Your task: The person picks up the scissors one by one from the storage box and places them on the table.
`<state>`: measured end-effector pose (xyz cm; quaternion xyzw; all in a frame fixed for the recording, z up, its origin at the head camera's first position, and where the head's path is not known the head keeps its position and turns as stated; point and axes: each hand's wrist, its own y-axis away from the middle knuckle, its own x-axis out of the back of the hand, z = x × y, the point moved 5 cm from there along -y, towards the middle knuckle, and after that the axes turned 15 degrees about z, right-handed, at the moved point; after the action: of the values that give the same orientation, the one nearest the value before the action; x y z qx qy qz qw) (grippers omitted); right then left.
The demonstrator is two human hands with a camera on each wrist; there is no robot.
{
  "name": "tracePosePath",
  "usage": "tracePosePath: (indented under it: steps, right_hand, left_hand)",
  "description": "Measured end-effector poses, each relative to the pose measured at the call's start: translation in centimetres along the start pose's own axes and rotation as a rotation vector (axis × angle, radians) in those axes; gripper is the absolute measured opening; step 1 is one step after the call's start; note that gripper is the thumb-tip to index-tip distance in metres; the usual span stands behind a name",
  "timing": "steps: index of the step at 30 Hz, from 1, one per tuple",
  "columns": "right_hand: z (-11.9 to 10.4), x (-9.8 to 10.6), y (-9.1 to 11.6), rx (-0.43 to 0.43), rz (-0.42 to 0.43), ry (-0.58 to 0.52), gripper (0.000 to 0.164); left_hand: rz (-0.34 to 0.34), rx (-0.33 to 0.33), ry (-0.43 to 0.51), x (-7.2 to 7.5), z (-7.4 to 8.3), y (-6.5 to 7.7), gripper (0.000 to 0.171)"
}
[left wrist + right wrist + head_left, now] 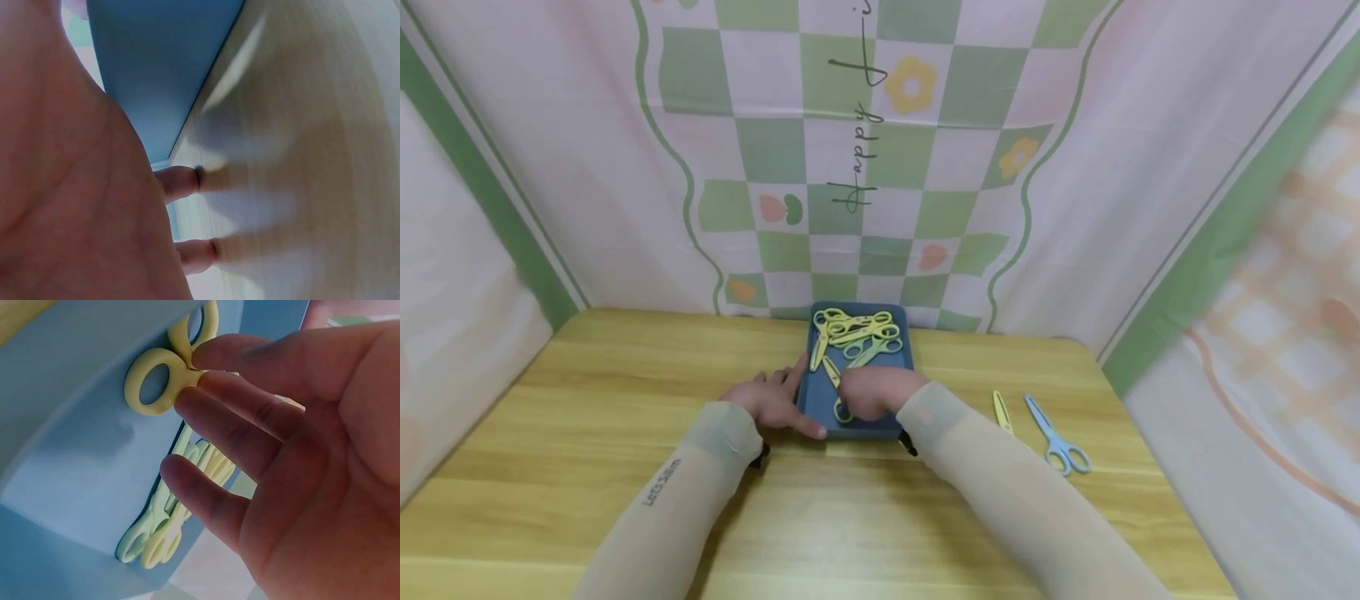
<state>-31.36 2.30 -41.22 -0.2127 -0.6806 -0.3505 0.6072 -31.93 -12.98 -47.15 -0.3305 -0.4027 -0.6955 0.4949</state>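
My right hand [880, 392] reaches into a blue tray [867, 432] and pinches a pair of yellow scissors [181, 381] between thumb and fingers, just below the handle rings. Those scissors' blades [831, 370] point toward the tray's far left. With its thumb and fingers spread, my left hand [771, 406] touches the tray's left side; two of its fingertips [181, 181] show by the table in the left wrist view. Several yellow scissors [850, 323] lie piled at the tray's far end, with a green pair [874, 347] nearer me.
To the right on the wooden table [820, 533] lies a blue pair of scissors [1054, 437]. Beside it a yellow blade [1002, 412] shows, the rest hidden by my right forearm. A patterned curtain [880, 167] hangs behind the table's far edge.
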Motion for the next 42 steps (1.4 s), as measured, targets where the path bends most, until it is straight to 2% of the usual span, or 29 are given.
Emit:
tracePosePath:
  steps: [4, 14, 24, 31, 42]
  right_hand:
    - [0.3, 0.0, 0.1, -0.026, 0.003, -0.074, 0.02]
    - [0.6, -0.2, 0.7, 0.013, -0.001, -0.101, 0.02]
    - [0.7, 0.0, 1.1, 0.026, -0.007, -0.102, 0.02]
    - [0.7, 0.1, 1.2, 0.059, -0.027, -0.047, 0.023]
    - [1.4, 0.0, 1.6, 0.005, -0.078, -0.08, 0.026]
  left_hand:
    - [-0.003, 0.004, -0.001, 0.0, 0.1, 0.0, 0.146]
    - [-0.013, 0.004, 0.001, 0.1, 0.3, 0.2, 0.145]
    - [-0.011, 0.002, 0.003, 0.3, 0.3, 0.1, 0.143]
    - [-0.022, 0.002, -0.016, 0.3, 0.3, 0.0, 0.144]
    - [-0.023, 0.007, -0.023, 0.3, 0.3, 0.1, 0.144]
